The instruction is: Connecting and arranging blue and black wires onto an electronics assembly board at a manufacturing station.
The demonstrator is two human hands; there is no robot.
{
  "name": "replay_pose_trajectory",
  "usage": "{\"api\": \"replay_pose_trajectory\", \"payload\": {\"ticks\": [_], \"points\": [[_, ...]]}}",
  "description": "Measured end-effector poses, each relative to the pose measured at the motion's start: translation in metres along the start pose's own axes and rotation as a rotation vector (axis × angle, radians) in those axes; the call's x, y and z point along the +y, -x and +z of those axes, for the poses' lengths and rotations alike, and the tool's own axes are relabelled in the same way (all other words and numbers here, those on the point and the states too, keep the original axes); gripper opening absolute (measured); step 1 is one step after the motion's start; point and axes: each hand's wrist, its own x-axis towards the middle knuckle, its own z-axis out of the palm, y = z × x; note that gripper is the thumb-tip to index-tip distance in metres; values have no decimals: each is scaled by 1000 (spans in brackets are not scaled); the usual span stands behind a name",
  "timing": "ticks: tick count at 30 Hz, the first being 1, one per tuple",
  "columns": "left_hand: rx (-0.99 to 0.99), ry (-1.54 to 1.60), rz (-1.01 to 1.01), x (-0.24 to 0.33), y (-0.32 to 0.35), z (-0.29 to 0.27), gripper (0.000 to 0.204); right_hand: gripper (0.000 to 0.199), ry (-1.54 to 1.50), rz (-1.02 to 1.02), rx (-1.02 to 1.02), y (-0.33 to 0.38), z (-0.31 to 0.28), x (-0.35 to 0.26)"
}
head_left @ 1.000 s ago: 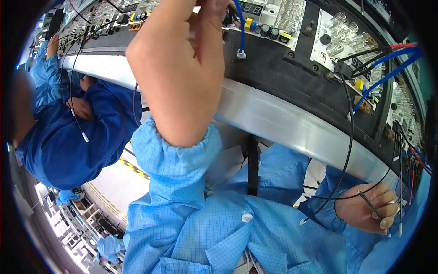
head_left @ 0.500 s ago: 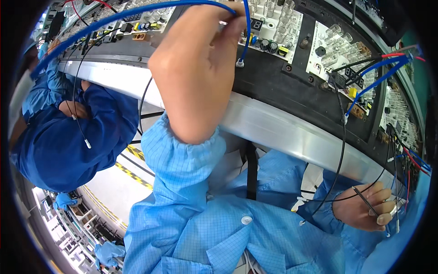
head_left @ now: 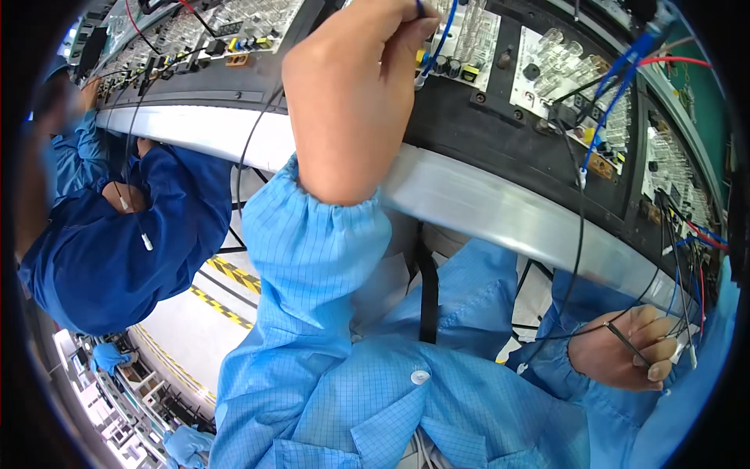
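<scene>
Beside hands (head_left: 367,70): dark-blue-sleeved co-worker (head_left: 117,242)

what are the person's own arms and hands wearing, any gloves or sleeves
Both hands are bare, with no gloves. The left hand comes out of a light blue sleeve with a fine grid pattern and a gathered elastic cuff at the wrist. The right hand has the same light blue gridded sleeve with a gathered cuff. The garment's front shows a small white snap button.

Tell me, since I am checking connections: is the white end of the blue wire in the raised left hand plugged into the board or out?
Out. The blue wire hangs from the left hand, its white tip dangling free in front of the board.
</scene>
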Motion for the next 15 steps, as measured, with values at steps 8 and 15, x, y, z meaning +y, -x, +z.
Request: {"api": "replay_pose_trajectory", "payload": {"ticks": [8, 15], "points": [[2, 10, 11, -4, -2, 6, 11, 24, -176, 35, 116, 6, 12, -25], [8, 36, 25, 8, 9, 9, 12, 34, -120, -55, 80, 0, 12, -41]]}}
